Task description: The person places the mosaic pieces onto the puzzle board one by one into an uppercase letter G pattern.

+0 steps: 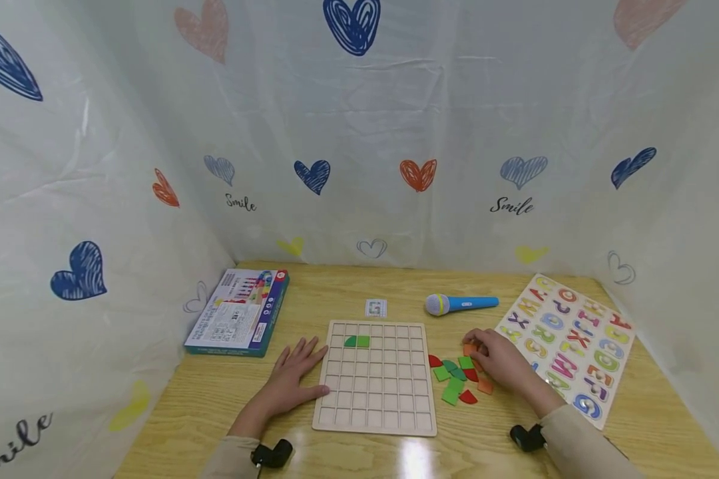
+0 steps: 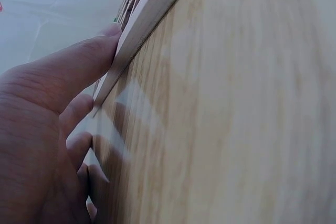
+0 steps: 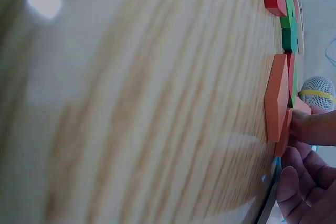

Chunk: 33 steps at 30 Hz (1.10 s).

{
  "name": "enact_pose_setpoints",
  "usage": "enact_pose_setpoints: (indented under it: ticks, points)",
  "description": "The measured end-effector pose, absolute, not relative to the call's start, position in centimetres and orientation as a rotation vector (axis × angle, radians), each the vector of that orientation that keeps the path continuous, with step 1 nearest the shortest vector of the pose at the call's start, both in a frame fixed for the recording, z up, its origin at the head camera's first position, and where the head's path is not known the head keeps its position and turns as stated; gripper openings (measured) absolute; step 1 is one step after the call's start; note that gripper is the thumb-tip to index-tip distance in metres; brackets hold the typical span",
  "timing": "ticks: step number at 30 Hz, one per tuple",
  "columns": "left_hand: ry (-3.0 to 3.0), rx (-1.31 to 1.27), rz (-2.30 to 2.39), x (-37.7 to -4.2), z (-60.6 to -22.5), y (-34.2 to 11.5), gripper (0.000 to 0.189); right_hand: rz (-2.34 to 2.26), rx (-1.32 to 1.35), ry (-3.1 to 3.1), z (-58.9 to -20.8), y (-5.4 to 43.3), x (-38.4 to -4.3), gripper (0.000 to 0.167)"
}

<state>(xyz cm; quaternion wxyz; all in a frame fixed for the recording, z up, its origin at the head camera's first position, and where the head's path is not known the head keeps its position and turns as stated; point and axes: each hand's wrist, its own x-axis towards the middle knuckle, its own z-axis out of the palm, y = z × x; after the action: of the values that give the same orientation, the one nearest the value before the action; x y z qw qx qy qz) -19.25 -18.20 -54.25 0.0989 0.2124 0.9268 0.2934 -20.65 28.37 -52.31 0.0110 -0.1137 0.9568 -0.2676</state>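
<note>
My left hand (image 1: 296, 379) rests on the table with spread fingers. Its thumb touches the left edge of a wooden grid board (image 1: 374, 428); that contact also shows in the left wrist view, on the board's side (image 2: 139, 27). In the grid, a green quarter-circle tile (image 1: 350, 341) lies beside a green square tile (image 1: 363, 341). Right of the board, my right hand (image 1: 503, 359) pinches an orange square tile (image 1: 469, 348) between thumb and fingers. Two more orange tiles lie close by, one of them (image 3: 275, 98) just in front of the thumb.
Loose red and green tiles (image 1: 450, 391) are scattered between board and right hand. A blue toy microphone (image 1: 467, 303) and a small printed card (image 1: 375, 307) lie behind. An alphabet puzzle board (image 1: 575, 346) stands right, a boxed set (image 1: 236, 313) left.
</note>
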Motion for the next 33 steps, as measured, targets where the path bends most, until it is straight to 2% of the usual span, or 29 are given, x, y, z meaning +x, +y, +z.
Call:
enact_pose_setpoints:
  ticks: [6,13,23,33]
  points:
    - [2.745,0.63,0.86,-19.3,-54.3,-18.2,0.084,-0.851,-0.403,2.963,-51.9,28.5,-20.8,0.016]
    - [2.745,0.63,0.865,-19.3,-54.3,-18.2,0.084,-1.0,-0.409,2.907,-51.6,27.4,-21.3,0.019]
    - [2.749,0.624,0.861,-19.3,-54.5,-18.3,0.084,-1.181,-0.552,2.765,-52.3,22.8,-22.3,0.021]
    - [2.756,0.632,0.863,-19.4,-54.6,-18.3,0.084,-1.232,-0.612,2.702,-52.7,17.7,-23.8,0.016]
